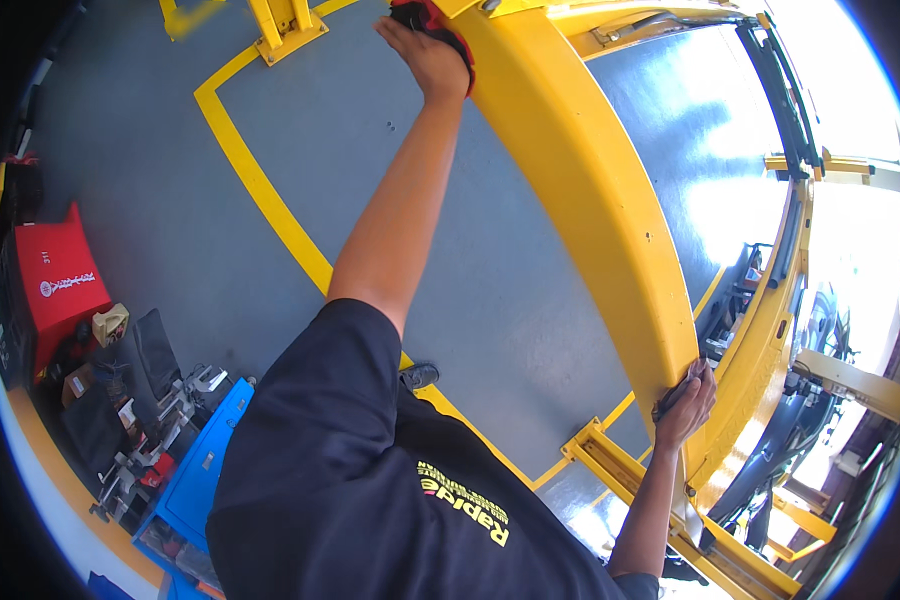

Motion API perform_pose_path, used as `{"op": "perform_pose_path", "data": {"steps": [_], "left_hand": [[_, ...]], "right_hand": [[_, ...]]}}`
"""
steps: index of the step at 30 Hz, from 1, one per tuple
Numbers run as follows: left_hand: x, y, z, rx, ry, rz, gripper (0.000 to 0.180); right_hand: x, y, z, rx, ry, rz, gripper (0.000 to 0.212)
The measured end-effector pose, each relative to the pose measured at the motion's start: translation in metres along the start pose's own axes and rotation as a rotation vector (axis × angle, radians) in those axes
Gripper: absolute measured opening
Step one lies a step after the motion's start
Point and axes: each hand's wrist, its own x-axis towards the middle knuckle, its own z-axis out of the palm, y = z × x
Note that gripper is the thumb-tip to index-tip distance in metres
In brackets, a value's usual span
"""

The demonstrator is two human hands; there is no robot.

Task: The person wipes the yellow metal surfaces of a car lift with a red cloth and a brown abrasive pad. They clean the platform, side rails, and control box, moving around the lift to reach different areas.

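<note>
- Beam (595, 195), long and yellow, sweeps past in front of us from the upper middle of our view to the lower right, its smooth broad face dotted with a few small marks.
- Our left hand (428, 62) is at the beam's far end, by its left edge, at the end of an outstretched arm. It lies over a red-and-black cloth-like item (440, 22); whether the fingers are clenched around it or flat on it, we cannot tell.
- Our right hand (692, 404) is at the beam's near end with its fingers bent over a dark cloth-like item (667, 402) against the yellow metal; we cannot tell how firmly it grasps it.
- Both items sit at the beam, well apart, one toward each end.
- Beneath us spreads a grey floor (530, 300), marked with yellow lines (260, 185). A yellow post base (292, 42) stands near one line's corner.
- Our shirt (310, 460) is black with yellow lettering, and a dark shoe (420, 375) shows on the floor beyond it.
- On our left we see a blue cabinet (195, 465), grey metal parts (175, 405) beside it, and a red cover (62, 285) with white markings.
</note>
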Motion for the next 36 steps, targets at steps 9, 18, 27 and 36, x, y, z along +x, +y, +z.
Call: {"op": "perform_pose_path", "data": {"steps": [9,18,27,36], "left_hand": [[-0.311,0.093,-0.045,0.277,-0.600,0.344,0.075],[-0.135,0.083,-0.012,0.360,-0.539,0.407,0.070],[0.000,0.054,-0.002,0.379,-0.339,0.226,0.070],[0.162,-0.013,0.010,0.420,-0.230,0.416,0.062]], "right_hand": [[0.030,-0.057,0.006,0.006,-0.046,0.143,0.058],[0.021,-0.064,0.004,0.056,-0.034,0.179,0.058],[0.022,-0.067,0.005,0.027,-0.004,0.161,0.058],[0.023,-0.061,0.011,0.060,0.072,0.117,0.054]]}}
